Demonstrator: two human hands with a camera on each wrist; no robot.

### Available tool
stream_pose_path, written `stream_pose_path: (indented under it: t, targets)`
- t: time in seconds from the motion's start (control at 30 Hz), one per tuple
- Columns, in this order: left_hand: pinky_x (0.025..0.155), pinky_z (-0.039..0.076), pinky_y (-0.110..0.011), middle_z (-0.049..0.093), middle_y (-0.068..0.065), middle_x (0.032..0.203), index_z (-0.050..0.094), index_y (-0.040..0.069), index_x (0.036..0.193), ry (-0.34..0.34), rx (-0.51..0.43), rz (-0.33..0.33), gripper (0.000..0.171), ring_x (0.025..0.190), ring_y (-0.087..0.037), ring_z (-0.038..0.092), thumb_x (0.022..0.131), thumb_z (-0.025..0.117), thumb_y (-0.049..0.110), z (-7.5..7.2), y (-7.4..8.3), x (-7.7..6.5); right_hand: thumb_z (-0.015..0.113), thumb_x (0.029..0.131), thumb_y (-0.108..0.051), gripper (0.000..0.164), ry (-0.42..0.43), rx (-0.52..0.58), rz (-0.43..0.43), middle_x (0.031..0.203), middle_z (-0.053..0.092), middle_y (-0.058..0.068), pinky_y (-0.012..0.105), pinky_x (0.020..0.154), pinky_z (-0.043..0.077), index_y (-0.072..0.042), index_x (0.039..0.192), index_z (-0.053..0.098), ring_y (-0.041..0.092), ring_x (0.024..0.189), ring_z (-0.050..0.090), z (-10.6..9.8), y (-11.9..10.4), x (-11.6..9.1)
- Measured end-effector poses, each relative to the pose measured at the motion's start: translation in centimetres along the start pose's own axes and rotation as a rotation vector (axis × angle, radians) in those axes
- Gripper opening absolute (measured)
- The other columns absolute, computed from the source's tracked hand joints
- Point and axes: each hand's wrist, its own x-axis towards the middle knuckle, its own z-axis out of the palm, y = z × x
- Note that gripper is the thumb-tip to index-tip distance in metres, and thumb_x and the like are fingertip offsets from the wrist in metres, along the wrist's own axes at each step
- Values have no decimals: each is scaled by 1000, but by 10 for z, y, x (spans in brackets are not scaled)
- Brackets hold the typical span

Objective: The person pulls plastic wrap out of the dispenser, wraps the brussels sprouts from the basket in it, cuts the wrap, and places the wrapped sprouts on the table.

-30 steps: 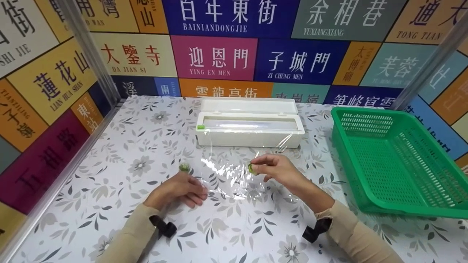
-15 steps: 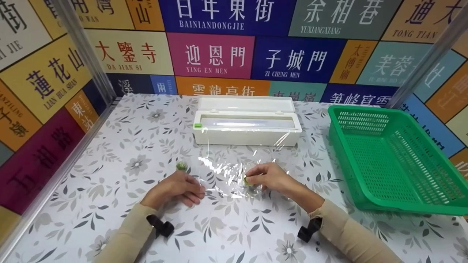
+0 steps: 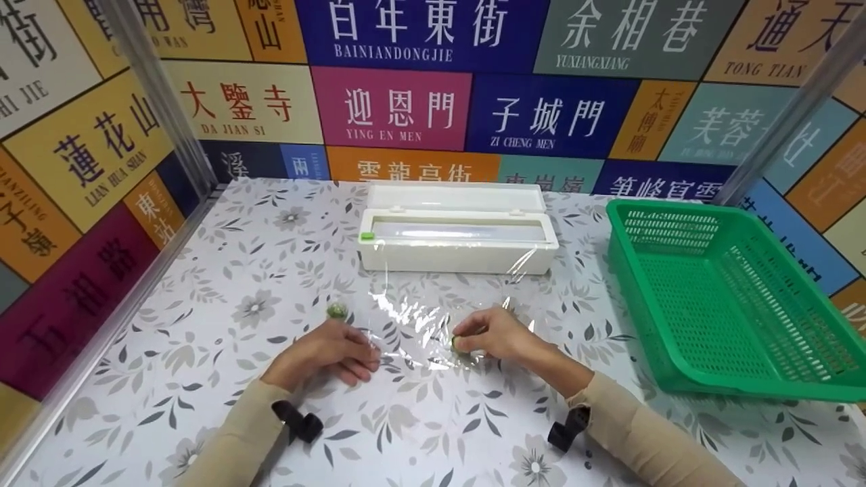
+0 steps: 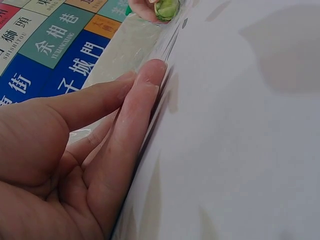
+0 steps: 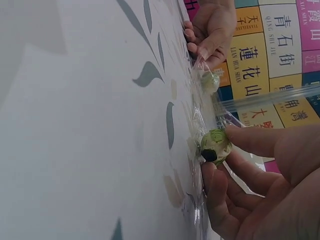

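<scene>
My right hand (image 3: pixel 497 335) pinches a small green Brussels sprout (image 5: pixel 216 142) between thumb and fingers, low over the near right part of a clear sheet of cling film (image 3: pixel 419 314). The right wrist view shows a dark spot on that sprout. At the film's near left corner, the thumb and forefinger of my left hand (image 3: pixel 338 352) pinch its edge. Just beyond the left hand sits a second sprout (image 3: pixel 337 310); shiny film shows over it in the right wrist view. The sheet runs out from a white cling film dispenser (image 3: pixel 457 257) with its lid raised.
A green plastic basket (image 3: pixel 761 387) stands on the right side of the table. A green slider (image 3: pixel 367 236) sits at the left end of the dispenser. The patterned tablecloth (image 3: pixel 399 433) reaches back to a wall of coloured signs (image 3: pixel 392 108).
My right hand has moved toward me and slightly left, bringing the sprout down close over the film. The left hand has stayed at the film's corner.
</scene>
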Motion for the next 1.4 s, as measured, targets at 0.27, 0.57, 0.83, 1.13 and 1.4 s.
stream_pose_path:
  t: [0.27, 0.57, 0.83, 1.13, 1.4]
  targets:
    - [57, 63, -31, 77, -14, 85, 49, 0, 100, 37, -58, -25, 27, 64, -18, 74, 88, 72, 6, 0, -2, 1, 77, 87, -21, 26, 40, -63, 9, 100, 74, 6, 23, 68, 52, -5, 108, 73, 13, 83, 63, -15, 0, -9]
    - [57, 63, -29, 76, -15, 83, 50, 5, 88, -14, -4, 56, 19, 62, -16, 72, 90, 67, -1, 2, 0, -5, 79, 85, -24, 17, 8, -251, -150, 93, 73, 1, 30, 80, 56, -12, 96, 74, 15, 89, 65, -50, 25, -35]
    - [57, 63, -30, 76, -18, 86, 65, -6, 101, -9, 94, 151, 11, 61, -15, 71, 91, 66, -2, 5, 1, -11, 87, 76, -28, 24, -101, -448, -215, 93, 68, 1, 23, 77, 51, -16, 93, 74, 17, 88, 61, -74, 37, -58]
    - [64, 64, -33, 75, -19, 87, 72, -7, 105, -29, 186, 177, 20, 67, -16, 71, 85, 72, -4, 4, 3, -13, 87, 74, -25, 17, -70, -571, -252, 93, 60, -6, 22, 73, 44, -25, 85, 73, 13, 86, 54, -70, 46, -59]
    - [66, 64, -33, 76, -18, 90, 73, -4, 104, -21, 221, 187, 21, 68, -15, 71, 83, 74, -4, 4, 5, -14, 83, 80, -20, 11, -38, -561, -297, 92, 61, -9, 23, 75, 47, -26, 79, 73, 12, 88, 57, -70, 49, -58]
